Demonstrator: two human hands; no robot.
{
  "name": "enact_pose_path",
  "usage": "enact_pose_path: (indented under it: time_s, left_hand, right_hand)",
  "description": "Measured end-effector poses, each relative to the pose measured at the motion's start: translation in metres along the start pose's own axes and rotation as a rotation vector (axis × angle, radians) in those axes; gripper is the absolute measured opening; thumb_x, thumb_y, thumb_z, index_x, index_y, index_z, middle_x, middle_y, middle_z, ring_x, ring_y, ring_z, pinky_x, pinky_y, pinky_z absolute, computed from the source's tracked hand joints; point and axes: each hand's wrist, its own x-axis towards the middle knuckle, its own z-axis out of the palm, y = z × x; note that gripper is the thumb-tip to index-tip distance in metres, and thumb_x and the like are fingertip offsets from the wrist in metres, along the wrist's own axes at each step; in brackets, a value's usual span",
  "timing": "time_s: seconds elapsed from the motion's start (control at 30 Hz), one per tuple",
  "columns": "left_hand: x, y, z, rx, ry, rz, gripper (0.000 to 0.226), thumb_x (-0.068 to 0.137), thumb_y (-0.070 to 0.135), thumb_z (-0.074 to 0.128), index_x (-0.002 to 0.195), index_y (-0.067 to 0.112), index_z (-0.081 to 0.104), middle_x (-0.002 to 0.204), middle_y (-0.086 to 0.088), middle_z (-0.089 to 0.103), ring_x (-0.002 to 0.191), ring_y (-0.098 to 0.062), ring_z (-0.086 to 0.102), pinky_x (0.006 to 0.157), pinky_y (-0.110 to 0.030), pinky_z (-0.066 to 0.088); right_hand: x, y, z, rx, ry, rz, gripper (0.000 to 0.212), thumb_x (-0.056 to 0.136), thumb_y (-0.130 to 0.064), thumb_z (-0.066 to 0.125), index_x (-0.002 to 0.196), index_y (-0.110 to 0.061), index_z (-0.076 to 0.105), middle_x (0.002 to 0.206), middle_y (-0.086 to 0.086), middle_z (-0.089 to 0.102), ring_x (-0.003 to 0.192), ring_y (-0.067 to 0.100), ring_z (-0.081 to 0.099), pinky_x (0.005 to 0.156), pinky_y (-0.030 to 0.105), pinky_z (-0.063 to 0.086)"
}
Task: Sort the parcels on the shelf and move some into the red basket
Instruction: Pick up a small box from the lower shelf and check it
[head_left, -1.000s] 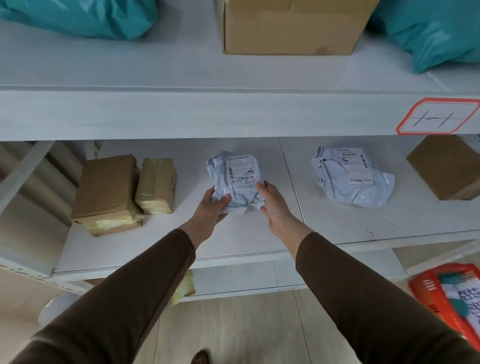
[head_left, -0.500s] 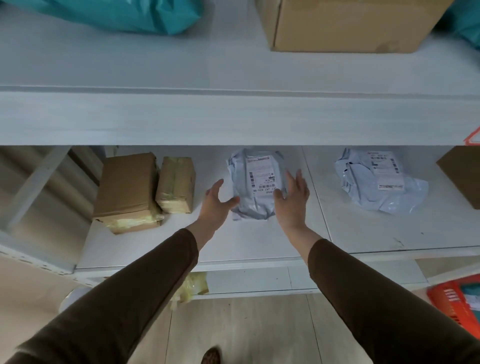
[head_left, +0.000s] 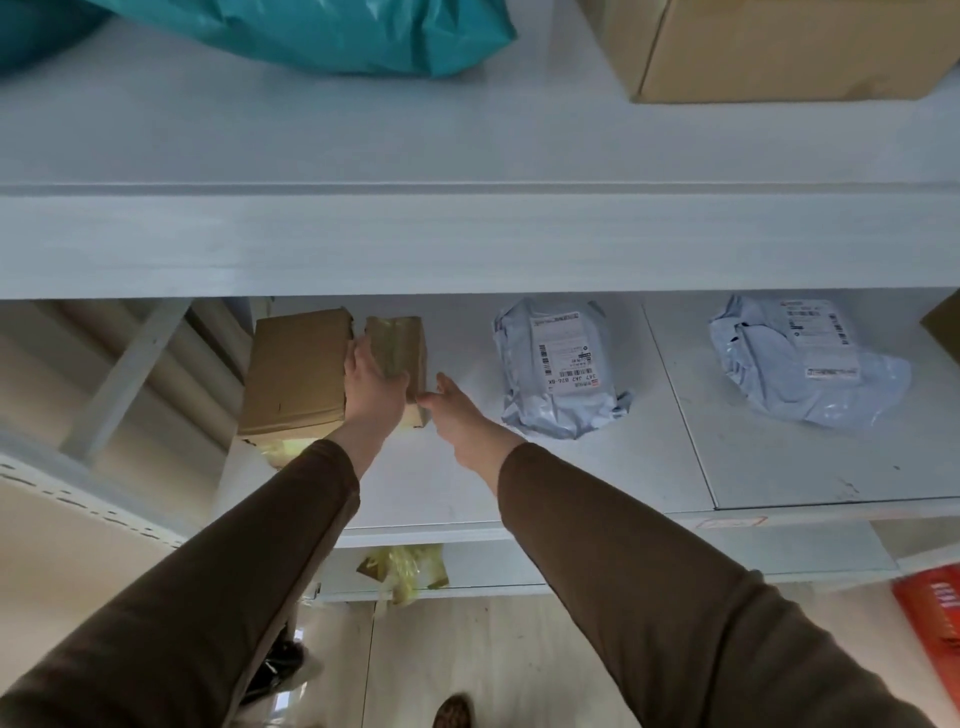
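**Both hands reach for the small taped box**

The person stands at the white shelf (head_left: 467, 244) with both arms out. The left hand (head_left: 375, 395) lies on the small taped box (head_left: 397, 345), with its fingers bent over the box's left side, in the gap next to the bigger brown box (head_left: 296, 371). It looks like a hold, though the fingertips are hard to see. The right hand (head_left: 457, 410) is at the box's near right corner, fingers loose and spread, its thumb just touching the corner.

Two grey mail bags lie on the same shelf board. The nearer grey bag (head_left: 558, 369) sits just right of the hands. The far grey bag (head_left: 800, 358) is well off to the right. A corner of the red basket (head_left: 935, 618) shows low on the right, down by the floor. Up on the top board are a teal bag (head_left: 332, 31) and a big cardboard box (head_left: 779, 47).
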Motion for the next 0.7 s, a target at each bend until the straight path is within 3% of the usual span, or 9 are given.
enact_pose_path:
  time_s: [0.1,0.2,0.27,0.37,0.43,0.5,0.6,0.7]
  left_hand:
    - [-0.003,-0.003,0.001,-0.031,-0.002,-0.046,0.082,0.098,0.004,0.058,0.166,0.024,0.016,0.172,-0.007,0.019,0.156,-0.031,0.023,0.125,-0.051,0.03]
    - [-0.007,-0.011,0.003,-0.143,-0.047,-0.189,0.074,0.098,0.009,0.058,0.162,0.021,0.024,0.154,-0.011,0.045,0.134,-0.037,0.049,0.109,-0.05,0.046]
    - [-0.015,-0.015,0.005,-0.172,-0.094,-0.265,0.062,0.101,0.011,0.054,0.158,0.015,0.031,0.138,-0.012,0.054,0.119,-0.035,0.054,0.096,-0.041,0.047]
    - [-0.031,-0.021,0.01,-0.292,-0.136,-0.313,0.043,0.105,0.013,0.053,0.147,0.007,0.051,0.12,-0.008,0.06,0.107,-0.028,0.055,0.089,-0.035,0.043]
    - [-0.047,-0.019,0.009,-0.399,-0.144,-0.298,0.04,0.104,0.012,0.056,0.143,0.005,0.056,0.115,-0.006,0.066,0.109,-0.027,0.062,0.09,-0.034,0.046]
    - [-0.062,-0.014,0.007,-0.509,-0.145,-0.244,0.04,0.102,0.008,0.058,0.142,0.005,0.058,0.112,-0.006,0.071,0.113,-0.03,0.067,0.092,-0.035,0.052]
    - [-0.091,0.008,-0.001,-0.663,-0.168,-0.098,0.039,0.098,0.014,0.06,0.136,0.008,0.061,0.119,-0.012,0.073,0.113,-0.03,0.068,0.093,-0.037,0.054]
    - [-0.124,0.034,-0.006,-0.799,-0.198,0.016,0.041,0.096,0.021,0.065,0.135,0.011,0.056,0.125,-0.009,0.07,0.112,-0.024,0.067,0.098,-0.039,0.052]
  right_hand:
    - [0.0,0.006,-0.004,0.033,-0.043,0.048,0.07,0.107,-0.019,0.049,0.166,-0.023,0.012,0.172,0.003,0.021,0.156,0.025,0.027,0.123,0.042,0.027]
    - [-0.001,0.013,-0.007,-0.004,-0.051,0.029,0.056,0.107,-0.019,0.045,0.161,-0.025,0.03,0.164,0.001,0.037,0.149,0.023,0.035,0.115,0.04,0.034]
    - [-0.005,0.017,-0.009,-0.073,0.004,0.006,0.051,0.104,-0.024,0.049,0.155,-0.024,0.041,0.158,0.005,0.043,0.141,0.027,0.043,0.107,0.038,0.038]
    - [-0.017,0.03,-0.018,-0.088,0.071,-0.012,0.046,0.102,-0.029,0.051,0.148,-0.022,0.052,0.143,0.004,0.055,0.125,0.024,0.054,0.098,0.034,0.044]
    - [-0.029,0.038,-0.026,-0.044,0.118,-0.063,0.047,0.099,-0.033,0.057,0.145,-0.022,0.057,0.138,0.004,0.064,0.124,0.022,0.06,0.091,0.03,0.047]
    - [-0.046,0.038,-0.033,0.011,0.163,-0.138,0.052,0.09,-0.043,0.063,0.139,-0.027,0.06,0.135,0.004,0.066,0.125,0.022,0.062,0.096,0.032,0.049]
    - [-0.078,0.026,-0.047,0.126,0.169,-0.25,0.034,0.086,-0.049,0.07,0.119,-0.044,0.06,0.138,-0.002,0.06,0.122,0.014,0.06,0.094,0.034,0.046]
    - [-0.11,0.015,-0.064,0.257,0.129,-0.312,0.025,0.092,-0.041,0.072,0.113,-0.043,0.058,0.134,-0.01,0.062,0.12,0.012,0.061,0.101,0.044,0.05]
